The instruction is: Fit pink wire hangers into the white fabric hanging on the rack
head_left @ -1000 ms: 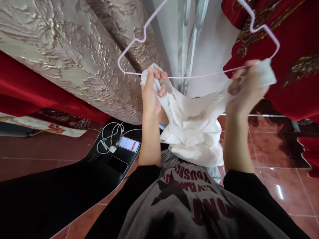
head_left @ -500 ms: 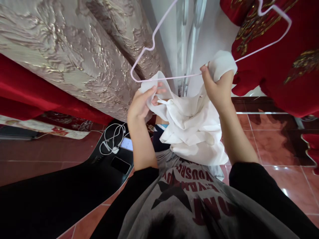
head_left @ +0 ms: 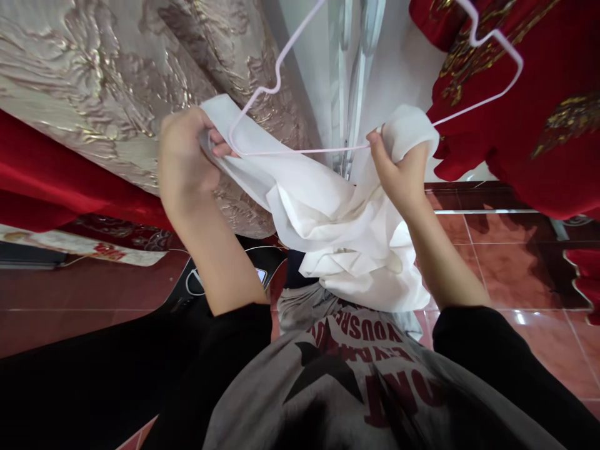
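Note:
A white garment [head_left: 337, 231] hangs bunched between both my hands in front of my chest. My left hand [head_left: 185, 153] is closed on one edge of the garment, beside the left end of a pale pink wire hanger [head_left: 300, 150]. My right hand [head_left: 403, 165] is closed on another bunch of the white cloth, with the hanger's bottom bar running past its fingers. The hanger's right shoulder [head_left: 509, 53] rises in front of red cloth.
A patterned beige curtain [head_left: 117, 81] hangs at left, red and gold cloth [head_left: 539, 106] at right. A metal frame [head_left: 356, 56] stands ahead. On the red tiled floor [head_left: 506, 262] a black surface [head_left: 94, 369] carries a phone [head_left: 260, 275] and a white cable.
My left hand has moved up and to the left, pulling the white garment's edge out wide. The hanger's left end has shifted with it. My right hand has stayed about where it was.

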Tool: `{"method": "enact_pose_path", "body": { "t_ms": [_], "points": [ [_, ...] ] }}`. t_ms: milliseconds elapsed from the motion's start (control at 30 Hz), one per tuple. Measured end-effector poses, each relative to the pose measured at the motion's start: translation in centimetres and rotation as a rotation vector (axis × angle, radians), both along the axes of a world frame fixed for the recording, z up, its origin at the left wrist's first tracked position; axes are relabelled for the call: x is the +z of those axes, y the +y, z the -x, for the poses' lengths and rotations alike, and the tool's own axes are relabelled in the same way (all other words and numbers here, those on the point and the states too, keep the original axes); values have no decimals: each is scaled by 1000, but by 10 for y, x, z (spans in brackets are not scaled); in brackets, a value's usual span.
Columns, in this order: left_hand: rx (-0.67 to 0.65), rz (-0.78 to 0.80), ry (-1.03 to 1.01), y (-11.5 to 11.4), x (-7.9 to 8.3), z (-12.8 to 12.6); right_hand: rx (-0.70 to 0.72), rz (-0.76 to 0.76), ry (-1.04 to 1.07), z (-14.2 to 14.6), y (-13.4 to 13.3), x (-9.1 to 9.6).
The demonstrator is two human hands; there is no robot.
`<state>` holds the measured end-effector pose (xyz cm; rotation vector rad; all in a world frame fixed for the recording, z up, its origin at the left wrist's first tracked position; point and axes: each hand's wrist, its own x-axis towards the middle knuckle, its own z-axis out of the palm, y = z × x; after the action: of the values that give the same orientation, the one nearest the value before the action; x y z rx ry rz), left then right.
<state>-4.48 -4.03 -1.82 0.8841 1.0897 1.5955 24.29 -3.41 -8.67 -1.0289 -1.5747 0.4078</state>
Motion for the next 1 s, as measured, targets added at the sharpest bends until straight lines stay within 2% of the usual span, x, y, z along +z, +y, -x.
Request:
{"method": "enact_pose_path", "body": {
  "t_ms": [100, 167, 267, 367, 433, 533, 633, 767, 900, 1000],
  "points": [
    [0, -226, 257, -6, 6, -2, -15, -4, -13, -2, 2, -1],
    [1, -270, 405, -8, 8, -3, -23, -2, -21, -3, 3, -2],
    [-46, -251, 378, -6, 11, -11, -23, 2, -50, -2, 3, -4],
    [-103, -329, 401, 0, 16, -22, -26, 15, -85, 1, 2, -5],
    [-64, -426, 491, 8, 17, -26, -25, 45, -94, 3, 2, -5],
    [78, -544, 562, 27, 12, -21, -28, 107, -119, 6, 0, -4],
    [160, -513, 510, 49, 0, -11, -57, 107, -166, 8, 0, -5],
    [38, -362, 478, 67, -7, -19, -101, 84, -215, 6, 0, -5],
    [-29, -457, 541, 65, 5, -44, -127, 100, -219, 3, -2, -2],
    [-28, -531, 722, 56, 16, -50, -105, 96, -201, 2, -4, 0]
  ]
}}
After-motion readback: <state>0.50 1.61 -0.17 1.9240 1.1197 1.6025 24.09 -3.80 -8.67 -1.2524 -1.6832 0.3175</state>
